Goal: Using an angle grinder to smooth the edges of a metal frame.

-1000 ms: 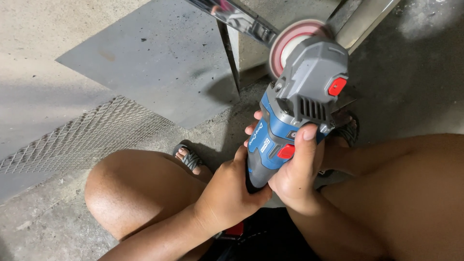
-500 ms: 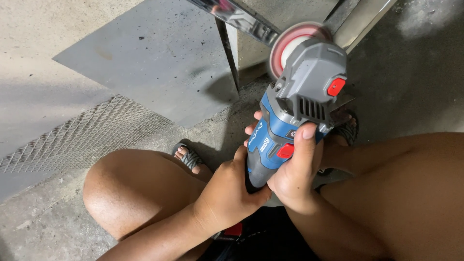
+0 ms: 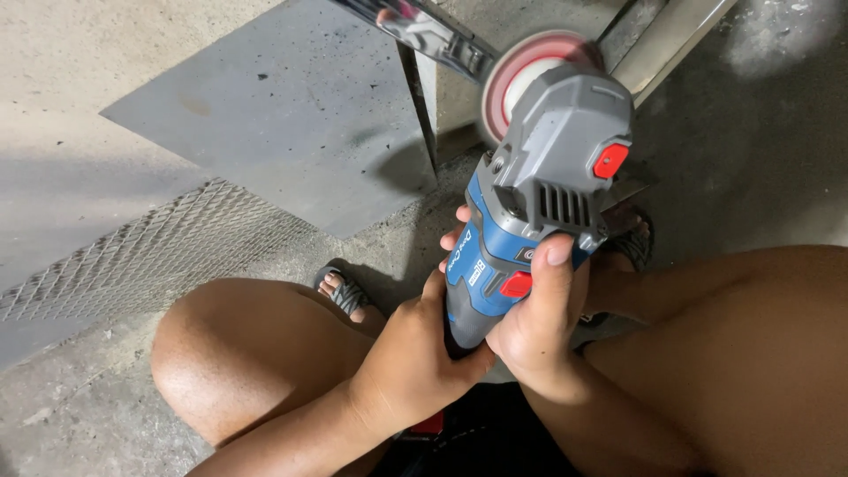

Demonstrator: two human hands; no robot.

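Concrete floor (image 3: 106,53), mesh sheet (image 3: 150,256) left — left hand (image 3: 415,358) and right hand (image 3: 534,331) both clenched on blue angle grinder (image 3: 521,221), disc (image 3: 517,79) against steel frame (image 3: 424,35); grinding underway, steady pressure needed.

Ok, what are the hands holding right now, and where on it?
Both hold the angle grinder by its blue body: left hand around the rear end, right hand just ahead, below the grey head.

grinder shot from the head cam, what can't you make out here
Head view:
- Grinder disc: blurred, half hidden by the grey head.
- Contact with the metal frame: hidden by the disc.
- Frame top: cut off by the edge.
- Left hand fingers: wrapped behind the body.
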